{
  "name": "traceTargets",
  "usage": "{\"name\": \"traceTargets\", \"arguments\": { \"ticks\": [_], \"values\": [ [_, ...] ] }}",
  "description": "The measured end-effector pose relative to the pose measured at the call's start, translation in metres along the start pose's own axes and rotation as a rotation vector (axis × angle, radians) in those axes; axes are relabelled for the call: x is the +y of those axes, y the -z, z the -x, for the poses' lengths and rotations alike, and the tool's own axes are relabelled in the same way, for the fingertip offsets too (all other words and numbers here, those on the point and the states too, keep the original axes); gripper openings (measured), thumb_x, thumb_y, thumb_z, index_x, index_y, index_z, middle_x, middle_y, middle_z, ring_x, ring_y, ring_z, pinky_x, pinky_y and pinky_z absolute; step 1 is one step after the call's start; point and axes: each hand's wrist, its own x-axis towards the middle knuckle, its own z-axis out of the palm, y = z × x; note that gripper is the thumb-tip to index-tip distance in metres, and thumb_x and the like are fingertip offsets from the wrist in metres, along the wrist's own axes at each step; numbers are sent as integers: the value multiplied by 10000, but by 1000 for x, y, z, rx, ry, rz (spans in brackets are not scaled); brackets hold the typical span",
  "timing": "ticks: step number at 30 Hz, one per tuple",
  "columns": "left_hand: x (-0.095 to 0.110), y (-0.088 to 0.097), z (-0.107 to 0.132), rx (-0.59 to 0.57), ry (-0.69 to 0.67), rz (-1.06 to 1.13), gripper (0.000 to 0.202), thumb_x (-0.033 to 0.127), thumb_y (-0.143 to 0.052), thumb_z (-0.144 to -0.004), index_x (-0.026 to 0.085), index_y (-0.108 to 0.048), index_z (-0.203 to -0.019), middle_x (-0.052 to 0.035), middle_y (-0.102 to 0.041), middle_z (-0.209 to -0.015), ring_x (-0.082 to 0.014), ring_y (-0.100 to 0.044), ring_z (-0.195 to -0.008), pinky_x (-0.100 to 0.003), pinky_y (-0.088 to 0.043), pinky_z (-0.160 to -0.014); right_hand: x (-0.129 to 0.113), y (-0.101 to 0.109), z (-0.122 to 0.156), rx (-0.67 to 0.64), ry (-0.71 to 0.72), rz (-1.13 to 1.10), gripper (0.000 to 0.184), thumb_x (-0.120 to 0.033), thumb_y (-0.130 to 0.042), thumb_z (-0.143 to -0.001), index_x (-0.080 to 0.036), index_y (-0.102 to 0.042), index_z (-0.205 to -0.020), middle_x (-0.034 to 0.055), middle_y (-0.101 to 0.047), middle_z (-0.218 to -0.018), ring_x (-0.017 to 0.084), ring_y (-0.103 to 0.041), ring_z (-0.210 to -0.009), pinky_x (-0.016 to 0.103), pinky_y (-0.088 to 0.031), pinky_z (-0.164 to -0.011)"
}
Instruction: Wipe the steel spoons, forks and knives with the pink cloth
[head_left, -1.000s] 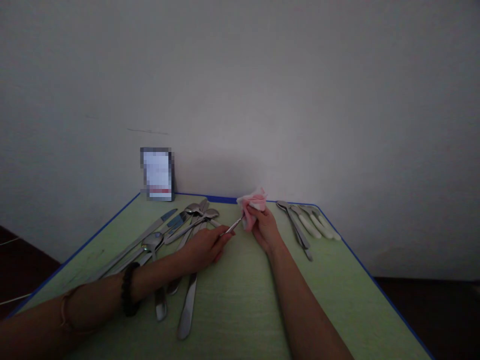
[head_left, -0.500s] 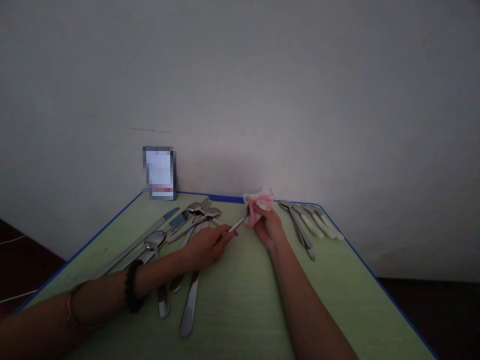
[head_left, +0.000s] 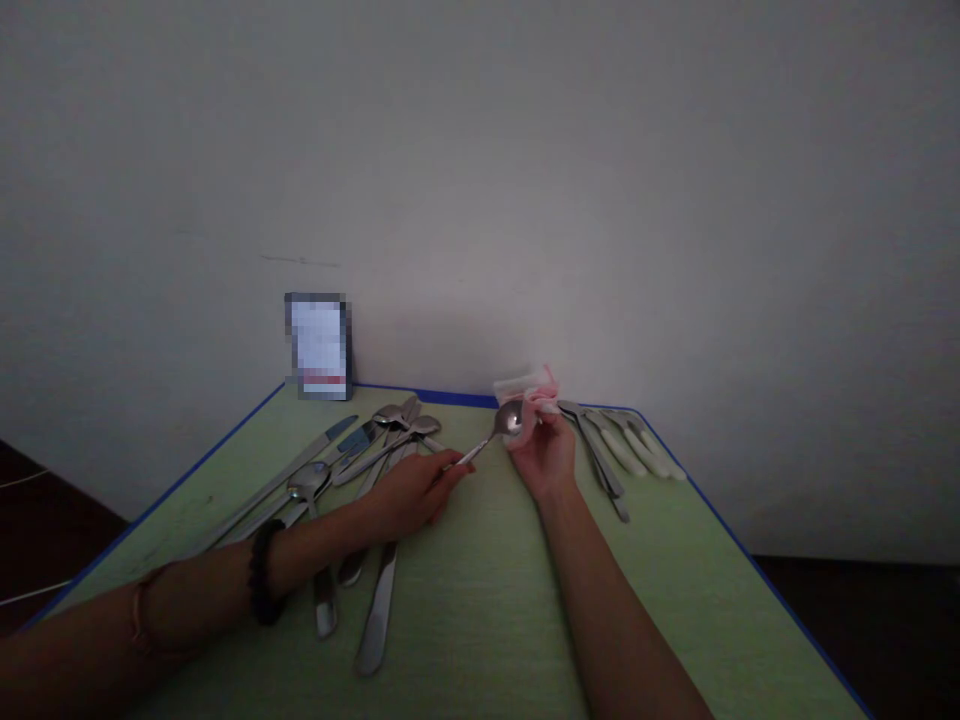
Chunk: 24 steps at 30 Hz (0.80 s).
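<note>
My left hand (head_left: 420, 490) is closed round the handle of a metal spoon (head_left: 509, 417), whose bowl points away to the right. In my right hand (head_left: 549, 455) is a crumpled pink and white cloth (head_left: 541, 398), pinched between the fingers just right of the spoon's bowl. The cloth's edge lies against or very near the bowl; contact is hard to make out. Beneath and beside my left forearm lies a loose pile of metal cutlery, with a spoon (head_left: 309, 482) and a table knife (head_left: 300, 465) among it.
On the right of the green table (head_left: 480, 620) lie metal cutlery (head_left: 600, 465) and several pieces with pale handles (head_left: 626, 452). A phone-like device (head_left: 319, 345), its screen blurred, leans on the wall (head_left: 480, 180) at the back left. Blue edging borders the tabletop.
The cloth in my right hand has shifted right and slightly up, off the spoon's bowl, which now shows. My left hand has stayed nearly still.
</note>
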Motion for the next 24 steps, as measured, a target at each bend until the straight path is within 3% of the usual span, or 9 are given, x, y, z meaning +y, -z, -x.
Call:
{"name": "traceTargets", "arguments": {
  "ticks": [8,14,19,24],
  "values": [
    [-2,-1,0,7,6,5,421,409,-308,-970,150,-610,-1106,76,-457,-443,-127,-473,-424,-223,-382,-523,6,-2,-2,26,-87,36,118,-122,-632,-638,-197,-668,-723,-23,-689,-748,116,-612,-706,238,-518,-741],
    [0,0,0,4,0,-3,426,408,-310,-963,147,-614,-1109,72,-474,-451,-132,-482,-434,-232,-395,-548,8,3,0,-29,-40,126,243,-96,-686,-612,-232,-677,-813,-26,-715,-794,139,-636,-717,289,-559,-697],
    [1,1,0,-3,20,-4,439,419,-303,-958,144,-618,-1091,67,-473,-448,-136,-481,-431,-236,-388,-535,11,1,-1,-14,-40,168,304,-86,-673,-601,-221,-697,-872,-37,-712,-796,103,-615,-685,209,-517,-642],
    [2,1,1,5,12,-1,418,402,-307,-957,147,-616,-1076,57,-494,-471,-134,-494,-444,-230,-384,-518,12,-6,0,-62,-8,180,156,-166,-681,-645,-203,-683,-796,-46,-695,-762,79,-602,-694,177,-488,-700]
  ]
}}
